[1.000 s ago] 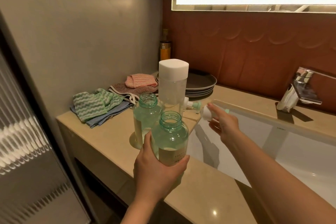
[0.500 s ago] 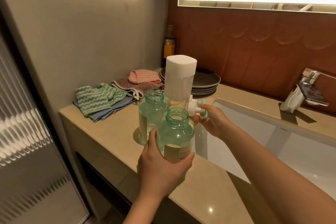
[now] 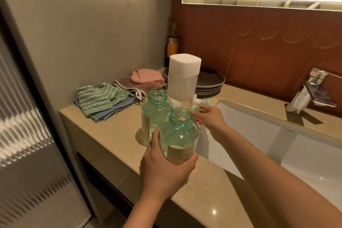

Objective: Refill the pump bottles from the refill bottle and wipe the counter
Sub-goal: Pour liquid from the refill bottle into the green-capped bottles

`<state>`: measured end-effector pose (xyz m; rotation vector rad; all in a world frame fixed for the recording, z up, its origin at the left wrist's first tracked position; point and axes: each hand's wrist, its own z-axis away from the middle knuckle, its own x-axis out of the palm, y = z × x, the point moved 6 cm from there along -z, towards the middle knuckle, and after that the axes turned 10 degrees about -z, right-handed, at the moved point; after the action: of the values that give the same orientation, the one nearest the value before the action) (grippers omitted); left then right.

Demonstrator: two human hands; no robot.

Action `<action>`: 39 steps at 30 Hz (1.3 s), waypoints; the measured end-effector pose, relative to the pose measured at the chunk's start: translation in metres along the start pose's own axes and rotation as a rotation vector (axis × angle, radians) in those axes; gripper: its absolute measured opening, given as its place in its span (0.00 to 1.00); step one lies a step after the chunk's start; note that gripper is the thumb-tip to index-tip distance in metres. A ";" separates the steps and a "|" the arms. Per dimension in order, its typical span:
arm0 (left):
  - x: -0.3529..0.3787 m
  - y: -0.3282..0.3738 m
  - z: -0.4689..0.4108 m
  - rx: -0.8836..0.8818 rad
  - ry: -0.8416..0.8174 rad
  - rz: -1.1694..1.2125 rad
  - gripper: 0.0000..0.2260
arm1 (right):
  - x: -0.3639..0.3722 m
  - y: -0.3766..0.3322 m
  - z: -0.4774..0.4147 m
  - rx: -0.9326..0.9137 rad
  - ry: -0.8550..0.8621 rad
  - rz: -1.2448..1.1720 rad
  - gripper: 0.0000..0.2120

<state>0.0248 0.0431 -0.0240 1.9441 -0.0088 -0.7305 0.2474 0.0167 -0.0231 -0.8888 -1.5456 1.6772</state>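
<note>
My left hand [image 3: 166, 170] grips the near green pump bottle [image 3: 180, 135], which is uncapped, holds some liquid and sits at the counter's front edge. A second uncapped green bottle [image 3: 155, 109] stands just behind it. The tall clear refill bottle [image 3: 185, 83] with a white cap stands behind both. My right hand [image 3: 212, 119] reaches in from the sink side, its fingertips pinched on a white and green pump head [image 3: 195, 107] lying by the refill bottle. Another pump head [image 3: 203, 101] lies just beyond it.
Folded cloths lie at the back left: green striped [image 3: 94, 98], blue [image 3: 114, 109], brown [image 3: 140, 85] and pink [image 3: 146, 76]. Stacked dark plates [image 3: 211, 81] and an amber bottle [image 3: 173, 42] stand in the corner. The white sink [image 3: 277, 144] and its faucet [image 3: 318, 87] are to the right.
My right hand brought the pump head from over the sink down to the counter beside the refill bottle. My left hand kept its hold on the near bottle.
</note>
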 end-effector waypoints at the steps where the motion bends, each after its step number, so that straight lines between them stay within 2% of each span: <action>1: 0.000 -0.001 0.000 -0.005 -0.011 -0.004 0.47 | 0.002 0.000 0.000 -0.008 0.017 0.003 0.22; 6: 0.001 -0.001 -0.001 -0.014 -0.043 -0.021 0.48 | 0.003 0.000 0.000 -0.078 0.125 0.049 0.24; 14: 0.003 0.001 -0.001 -0.047 -0.098 -0.043 0.50 | -0.011 -0.004 0.006 -0.112 0.100 0.156 0.21; 17: 0.002 0.001 -0.001 -0.048 -0.091 -0.053 0.50 | -0.018 -0.011 0.010 -0.144 0.119 0.103 0.17; 20: 0.003 0.000 -0.002 -0.044 -0.067 -0.073 0.51 | -0.021 -0.034 0.022 -0.284 0.139 0.047 0.12; 23: 0.005 -0.002 -0.004 -0.029 -0.045 -0.108 0.51 | -0.008 -0.062 0.039 -0.399 0.007 0.004 0.19; 26: 0.006 -0.002 -0.005 -0.007 -0.011 -0.141 0.50 | 0.013 -0.073 0.049 -0.379 -0.167 0.026 0.35; 29: 0.006 0.000 -0.006 0.019 0.040 -0.205 0.48 | 0.033 -0.072 0.050 -0.404 -0.246 0.079 0.42; 33: 0.006 -0.001 -0.005 0.027 0.123 -0.287 0.46 | 0.044 -0.067 0.041 -0.418 -0.204 0.040 0.42; 39: 0.007 -0.005 -0.010 -0.012 0.193 -0.376 0.45 | 0.046 -0.063 0.035 -0.444 -0.120 0.045 0.34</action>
<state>0.0336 0.0512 -0.0280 2.0204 0.4897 -0.7774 0.1956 0.0405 0.0402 -1.0652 -2.0410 1.4613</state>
